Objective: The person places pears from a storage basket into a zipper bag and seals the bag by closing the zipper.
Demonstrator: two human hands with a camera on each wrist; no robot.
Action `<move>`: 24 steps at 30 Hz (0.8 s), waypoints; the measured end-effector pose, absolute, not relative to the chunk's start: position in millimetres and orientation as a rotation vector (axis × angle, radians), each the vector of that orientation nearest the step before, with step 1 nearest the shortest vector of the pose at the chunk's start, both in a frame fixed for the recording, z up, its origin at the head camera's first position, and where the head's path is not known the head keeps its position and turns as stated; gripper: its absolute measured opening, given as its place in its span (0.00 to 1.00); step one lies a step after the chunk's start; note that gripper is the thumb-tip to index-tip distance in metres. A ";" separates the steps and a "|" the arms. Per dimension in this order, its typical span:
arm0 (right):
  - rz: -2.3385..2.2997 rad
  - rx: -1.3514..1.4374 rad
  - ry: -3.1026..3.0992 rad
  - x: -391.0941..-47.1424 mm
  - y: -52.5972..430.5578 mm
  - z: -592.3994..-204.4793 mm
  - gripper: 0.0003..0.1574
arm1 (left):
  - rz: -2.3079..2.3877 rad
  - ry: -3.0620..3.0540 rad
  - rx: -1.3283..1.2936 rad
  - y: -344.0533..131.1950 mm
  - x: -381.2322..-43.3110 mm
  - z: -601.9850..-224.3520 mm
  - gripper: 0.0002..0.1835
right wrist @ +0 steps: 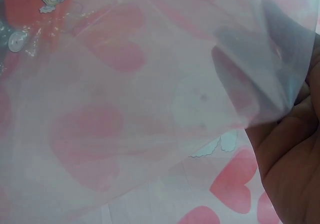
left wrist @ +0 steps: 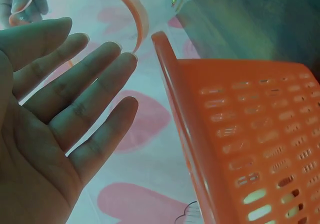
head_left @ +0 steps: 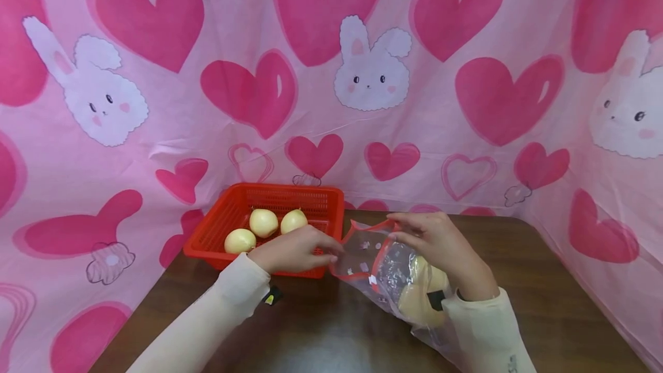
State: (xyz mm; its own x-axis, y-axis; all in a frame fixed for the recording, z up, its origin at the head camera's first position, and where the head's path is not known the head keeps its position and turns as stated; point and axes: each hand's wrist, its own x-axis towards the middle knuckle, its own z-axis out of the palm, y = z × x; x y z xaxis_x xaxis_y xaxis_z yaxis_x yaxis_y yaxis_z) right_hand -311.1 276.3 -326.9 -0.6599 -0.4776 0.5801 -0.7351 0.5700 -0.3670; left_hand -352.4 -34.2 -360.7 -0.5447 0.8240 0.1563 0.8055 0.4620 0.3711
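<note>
A clear plastic bag (head_left: 362, 255) with an orange-red edge and small printed figures hangs between the two hands, its mouth spread. At its right side, my right hand (head_left: 435, 240) pinches the orange edge. My left hand (left wrist: 55, 99) has its fingers extended, fingertips against the edge on the other side. Inside the bag are pale yellow round fruits (head_left: 416, 298), partly hidden by the film and the right arm; a dark square patch shows there. Three pale yellow pears (head_left: 263, 223) lie in the red basket (head_left: 331, 206), just behind the left hand.
The brown wooden table (head_left: 321, 338) carries the basket at its back left. A small dark item with a yellow-green mark (head_left: 271, 295) lies by the left sleeve. A pink heart-and-rabbit cloth (head_left: 321, 114) hangs round the table's back and sides.
</note>
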 end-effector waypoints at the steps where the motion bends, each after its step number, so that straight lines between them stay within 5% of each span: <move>1: 0.838 0.972 -2.392 -310.6 276.3 -326.5 0.27 | 0.635 2.650 1.472 -35.3 -352.7 -360.3 0.19; 24: 0.888 0.982 -2.408 -306.9 276.6 -325.3 0.27 | 0.658 2.655 1.309 -53.7 -370.3 -358.9 0.20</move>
State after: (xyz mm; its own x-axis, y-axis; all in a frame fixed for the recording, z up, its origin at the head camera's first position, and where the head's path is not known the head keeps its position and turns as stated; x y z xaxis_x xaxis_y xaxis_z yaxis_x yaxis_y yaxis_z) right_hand -306.9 276.6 -325.3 -0.6780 -0.4782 0.5583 -0.7262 0.5534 -0.4078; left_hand -370.3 -53.7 -358.9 -0.6222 0.7775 0.0913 0.7301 0.5343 0.4259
